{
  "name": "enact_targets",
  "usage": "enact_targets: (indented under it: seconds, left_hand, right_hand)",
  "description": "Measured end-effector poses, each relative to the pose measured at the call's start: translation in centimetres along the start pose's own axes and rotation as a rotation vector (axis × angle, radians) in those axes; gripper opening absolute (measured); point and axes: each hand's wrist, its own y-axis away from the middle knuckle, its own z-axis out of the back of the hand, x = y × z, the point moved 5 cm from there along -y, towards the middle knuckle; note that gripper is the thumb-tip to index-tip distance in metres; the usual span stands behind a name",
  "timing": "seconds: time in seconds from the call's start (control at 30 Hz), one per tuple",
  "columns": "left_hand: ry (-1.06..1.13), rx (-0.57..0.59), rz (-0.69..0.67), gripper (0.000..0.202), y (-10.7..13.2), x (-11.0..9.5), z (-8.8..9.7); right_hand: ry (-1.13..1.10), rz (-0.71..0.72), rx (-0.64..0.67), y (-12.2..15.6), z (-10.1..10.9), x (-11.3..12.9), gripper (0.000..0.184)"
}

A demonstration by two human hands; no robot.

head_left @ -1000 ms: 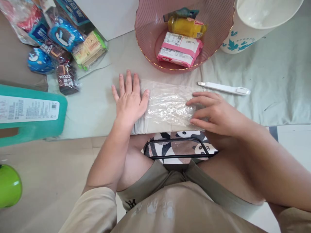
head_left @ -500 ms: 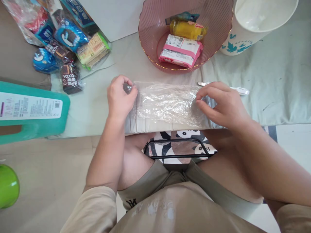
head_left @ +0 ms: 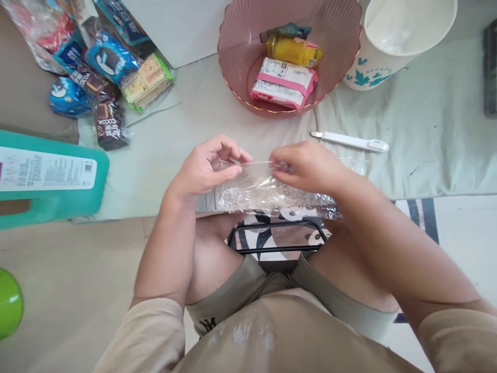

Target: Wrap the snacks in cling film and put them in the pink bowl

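A clear, crinkled plastic bag (head_left: 267,194) lies across the table's front edge, its lower side hanging slightly over. At its upper left edge, my left hand (head_left: 215,166) is loosely curled, with the film between thumb and fingers. My right hand (head_left: 305,163) pinches the upper edge nearer the middle, fingertips closed on the film. A small gap separates the two hands' fingertips. Beyond my right hand lies a white utility knife (head_left: 349,141), its blade end pointing left, touched by neither hand.
A pink glass bowl (head_left: 233,77) holds several wrapped snacks, next to a white paper bucket (head_left: 375,70). More packaged snacks (head_left: 111,57) are piled at the upper left. A teal jug (head_left: 89,199) lies at the left edge. A green round object (head_left: 10,303) shows low on the left.
My right hand has moved left along the bag, close to my left hand, which shifted slightly right. The bag has come nearer to me, and the knife is now fully uncovered.
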Motion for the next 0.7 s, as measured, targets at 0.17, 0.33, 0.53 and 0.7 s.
enact_targets:
  seconds: [0.17,0.33,0.53,0.7]
  left_hand:
    - [0.168,-0.477,0.032,0.056,-0.7,2.2,3.1]
    - [0.23,-0.312,0.022,0.069,-1.5,2.0,1.4]
    - [0.324,-0.072,0.017,0.086,-2.3,-0.4,-5.4]
    - [0.479,-0.034,0.043,0.065,-2.5,-0.8,-8.7]
  right_hand:
    - [-0.166,-0.105,-0.226,1.3,1.5,-0.6,0.011]
    - [-0.242,-0.244,-0.489,3.0,2.0,-3.1,0.024]
    - [-0.347,-0.318,-0.66,3.3,1.7,-3.7,0.021]
    - [-0.449,-0.321,-0.859,3.7,1.8,-3.1,0.023]
